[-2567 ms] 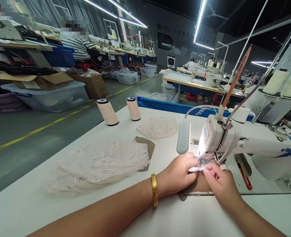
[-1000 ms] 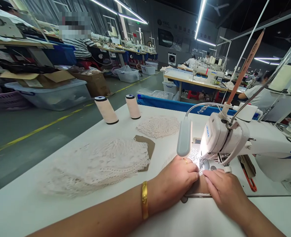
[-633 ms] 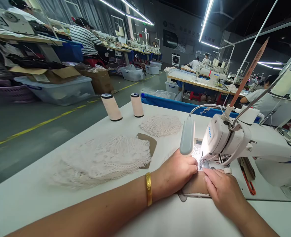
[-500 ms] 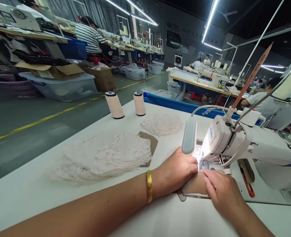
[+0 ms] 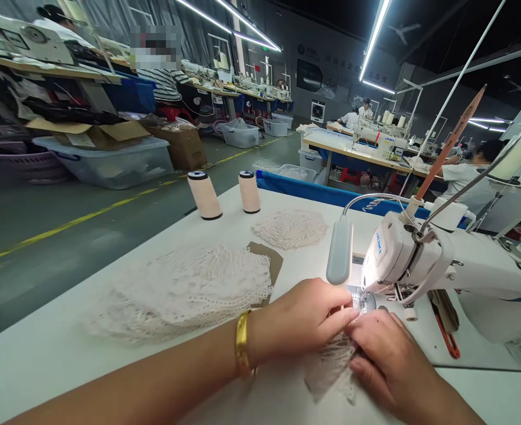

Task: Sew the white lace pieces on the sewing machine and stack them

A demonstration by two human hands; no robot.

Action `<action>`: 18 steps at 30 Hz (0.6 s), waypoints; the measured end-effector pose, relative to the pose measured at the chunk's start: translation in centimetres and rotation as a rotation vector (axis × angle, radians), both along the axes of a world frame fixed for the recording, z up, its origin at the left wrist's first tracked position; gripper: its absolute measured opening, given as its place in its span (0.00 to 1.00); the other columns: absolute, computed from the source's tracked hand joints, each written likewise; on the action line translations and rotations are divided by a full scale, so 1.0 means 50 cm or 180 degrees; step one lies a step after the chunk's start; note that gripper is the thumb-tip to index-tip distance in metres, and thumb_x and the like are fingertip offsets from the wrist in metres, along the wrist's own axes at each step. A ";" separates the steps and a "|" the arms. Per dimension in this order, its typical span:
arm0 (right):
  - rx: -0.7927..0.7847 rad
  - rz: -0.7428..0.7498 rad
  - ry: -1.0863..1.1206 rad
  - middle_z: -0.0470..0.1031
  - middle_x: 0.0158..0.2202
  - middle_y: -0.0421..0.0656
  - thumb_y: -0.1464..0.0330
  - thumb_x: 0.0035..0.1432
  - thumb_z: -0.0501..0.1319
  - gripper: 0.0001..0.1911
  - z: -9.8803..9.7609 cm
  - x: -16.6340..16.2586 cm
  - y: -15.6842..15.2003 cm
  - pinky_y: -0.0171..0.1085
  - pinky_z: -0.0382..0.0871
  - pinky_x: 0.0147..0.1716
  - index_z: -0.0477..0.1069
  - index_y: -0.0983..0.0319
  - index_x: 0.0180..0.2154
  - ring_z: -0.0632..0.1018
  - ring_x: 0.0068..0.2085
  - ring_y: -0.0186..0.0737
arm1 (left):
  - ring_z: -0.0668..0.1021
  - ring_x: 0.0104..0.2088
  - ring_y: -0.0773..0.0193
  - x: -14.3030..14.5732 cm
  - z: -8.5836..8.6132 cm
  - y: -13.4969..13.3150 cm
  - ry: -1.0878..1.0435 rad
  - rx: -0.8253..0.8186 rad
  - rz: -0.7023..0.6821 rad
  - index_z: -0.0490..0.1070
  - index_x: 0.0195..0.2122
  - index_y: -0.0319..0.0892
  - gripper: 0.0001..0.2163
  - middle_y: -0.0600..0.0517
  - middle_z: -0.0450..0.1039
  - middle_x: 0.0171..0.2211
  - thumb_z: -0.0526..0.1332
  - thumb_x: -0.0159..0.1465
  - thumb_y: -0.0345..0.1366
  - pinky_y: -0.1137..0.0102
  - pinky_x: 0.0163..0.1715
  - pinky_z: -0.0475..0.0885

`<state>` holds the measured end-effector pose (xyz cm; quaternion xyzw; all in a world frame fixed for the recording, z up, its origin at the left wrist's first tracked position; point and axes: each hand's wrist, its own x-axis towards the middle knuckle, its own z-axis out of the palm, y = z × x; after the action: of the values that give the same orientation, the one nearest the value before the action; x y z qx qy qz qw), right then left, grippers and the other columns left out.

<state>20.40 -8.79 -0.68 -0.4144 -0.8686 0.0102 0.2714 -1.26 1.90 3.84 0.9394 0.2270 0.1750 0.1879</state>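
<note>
- A pale lace piece [image 5: 331, 363] hangs below two hands at the front of a white sewing machine [image 5: 386, 251], its upper edge close to the needle area under a lit lamp [image 5: 340, 251].
- The left hand [image 5: 308, 313], a gold bracelet [image 5: 242, 345] at its wrist, appears to have its fingers clamped on the lace edge.
- The right hand [image 5: 393, 360] seems to grip the same fabric, its fingers bent together, some tips hidden.
- Uneven pulling between the hands could stretch or pucker the openwork, while a loose fold might catch underneath.
- Fingers this near the needle risk a jab should the machine run unexpectedly.
</note>
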 end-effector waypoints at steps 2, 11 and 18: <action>-0.0254 -0.0151 -0.0171 0.79 0.40 0.43 0.62 0.79 0.50 0.15 0.003 0.019 -0.001 0.43 0.71 0.42 0.73 0.58 0.48 0.75 0.41 0.46 | 0.76 0.31 0.62 0.001 -0.005 -0.001 -0.0172 0.0207 -0.0015 0.73 0.32 0.42 0.11 0.53 0.76 0.30 0.57 0.73 0.34 0.68 0.32 0.66; 0.0419 -0.1016 -0.0407 0.76 0.36 0.46 0.70 0.74 0.54 0.13 0.017 0.081 0.000 0.45 0.67 0.42 0.75 0.58 0.37 0.74 0.41 0.49 | 0.70 0.31 0.62 0.026 -0.055 -0.021 -0.0287 0.0822 -0.0291 0.70 0.30 0.41 0.09 0.49 0.70 0.35 0.59 0.69 0.27 0.67 0.30 0.64; -0.0117 -0.0329 -0.0192 0.79 0.43 0.44 0.77 0.71 0.54 0.10 0.010 0.027 -0.011 0.41 0.67 0.39 0.71 0.59 0.43 0.77 0.43 0.45 | 0.73 0.38 0.59 0.030 -0.069 -0.032 -0.0414 0.0944 -0.0500 0.72 0.30 0.41 0.10 0.49 0.76 0.37 0.59 0.69 0.24 0.64 0.38 0.67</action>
<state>21.77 -9.34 -0.17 -0.4637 -0.8535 -0.0002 0.2376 0.26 0.30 0.37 0.9584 0.1121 0.2516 0.0747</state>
